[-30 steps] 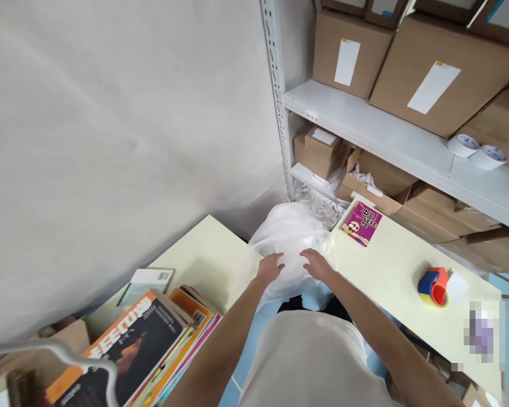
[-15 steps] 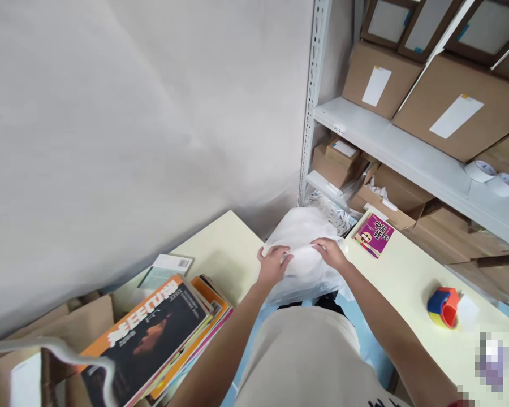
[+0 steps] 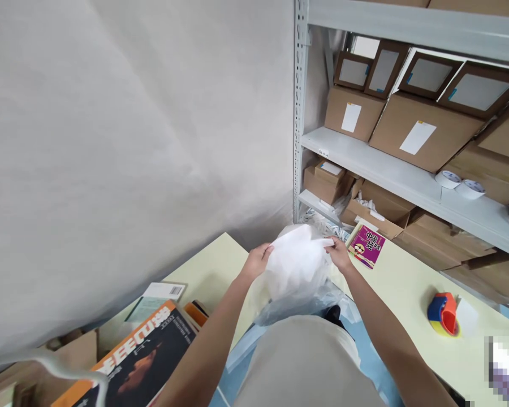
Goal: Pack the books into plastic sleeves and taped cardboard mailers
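Observation:
A thin white sheet [image 3: 299,249] is stretched between my two hands in the middle of the head view; whether it is paper or plastic I cannot tell. Its left edge is pinched by the closed fingers of my left hand [image 3: 257,261]. On the other side, my right hand [image 3: 338,252] grips a folded corner. Below and behind the sheet bulges a translucent plastic bag [image 3: 286,302], standing between two pale tables. Nearest to my right hand lies a purple book [image 3: 367,247] with a cartoon figure on its cover.
On the left table [image 3: 220,254] lie magazines [image 3: 144,362] and a pale green book [image 3: 156,297]. A red, blue and yellow tape dispenser [image 3: 444,314] stands on the right table [image 3: 401,277]. Metal shelving [image 3: 365,164] behind carries cardboard boxes [image 3: 402,133] and white tape rolls [image 3: 460,183].
My hands have spread apart, pulling the white sheet up and out from the top of the bag. The view has tilted upward, showing more of the shelving.

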The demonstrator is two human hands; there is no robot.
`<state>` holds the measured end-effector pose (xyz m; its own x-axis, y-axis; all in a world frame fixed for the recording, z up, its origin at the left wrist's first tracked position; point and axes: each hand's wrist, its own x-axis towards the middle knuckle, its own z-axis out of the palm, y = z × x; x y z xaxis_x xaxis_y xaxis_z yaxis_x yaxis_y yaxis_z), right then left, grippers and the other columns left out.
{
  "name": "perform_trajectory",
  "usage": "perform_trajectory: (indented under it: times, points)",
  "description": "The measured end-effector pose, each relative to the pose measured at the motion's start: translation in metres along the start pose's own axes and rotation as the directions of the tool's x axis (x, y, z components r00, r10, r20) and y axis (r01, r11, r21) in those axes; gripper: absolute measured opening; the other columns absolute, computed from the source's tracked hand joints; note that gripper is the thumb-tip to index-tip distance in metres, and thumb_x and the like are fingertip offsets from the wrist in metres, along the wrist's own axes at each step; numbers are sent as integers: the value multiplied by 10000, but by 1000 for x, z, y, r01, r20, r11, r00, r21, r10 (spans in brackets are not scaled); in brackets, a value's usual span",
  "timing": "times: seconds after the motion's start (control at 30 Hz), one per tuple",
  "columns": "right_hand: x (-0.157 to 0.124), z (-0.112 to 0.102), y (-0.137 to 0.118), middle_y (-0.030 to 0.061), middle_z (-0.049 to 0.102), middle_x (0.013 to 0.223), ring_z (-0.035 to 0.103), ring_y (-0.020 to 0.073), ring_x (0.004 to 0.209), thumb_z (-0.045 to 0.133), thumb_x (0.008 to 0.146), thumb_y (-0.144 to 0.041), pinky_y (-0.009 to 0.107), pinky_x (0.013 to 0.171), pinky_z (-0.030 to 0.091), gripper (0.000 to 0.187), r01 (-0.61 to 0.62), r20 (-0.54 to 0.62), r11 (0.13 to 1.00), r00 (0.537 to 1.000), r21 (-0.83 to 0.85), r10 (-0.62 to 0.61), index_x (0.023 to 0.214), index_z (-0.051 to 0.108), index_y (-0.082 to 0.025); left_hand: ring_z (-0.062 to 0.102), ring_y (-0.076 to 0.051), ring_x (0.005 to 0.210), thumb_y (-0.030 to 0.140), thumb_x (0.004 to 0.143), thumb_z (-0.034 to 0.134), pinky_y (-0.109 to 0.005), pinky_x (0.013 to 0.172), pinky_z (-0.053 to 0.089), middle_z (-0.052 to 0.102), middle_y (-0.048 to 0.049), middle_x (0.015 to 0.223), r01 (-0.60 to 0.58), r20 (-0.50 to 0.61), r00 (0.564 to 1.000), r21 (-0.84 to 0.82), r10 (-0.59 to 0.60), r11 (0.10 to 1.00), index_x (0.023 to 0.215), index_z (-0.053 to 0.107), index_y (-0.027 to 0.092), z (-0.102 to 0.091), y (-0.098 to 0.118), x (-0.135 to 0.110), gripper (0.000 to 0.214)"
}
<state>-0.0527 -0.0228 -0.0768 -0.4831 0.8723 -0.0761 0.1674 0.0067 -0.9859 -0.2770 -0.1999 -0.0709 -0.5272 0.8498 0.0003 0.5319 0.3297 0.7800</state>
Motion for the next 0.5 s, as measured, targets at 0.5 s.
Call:
perform_trajectory:
  times: [0.5]
  points:
    - [4, -46, 6, -8, 569, 692, 537, 174, 683, 504, 744, -475, 306, 630, 427, 283, 81, -546, 997, 835, -6, -71, 834, 482, -208, 670, -261, 1034, 0, 804, 378, -419, 922, 443, 733, -110, 1050, 250, -23, 961, 501, -276, 828, 1023, 669, 210, 10, 1, -9, 420]
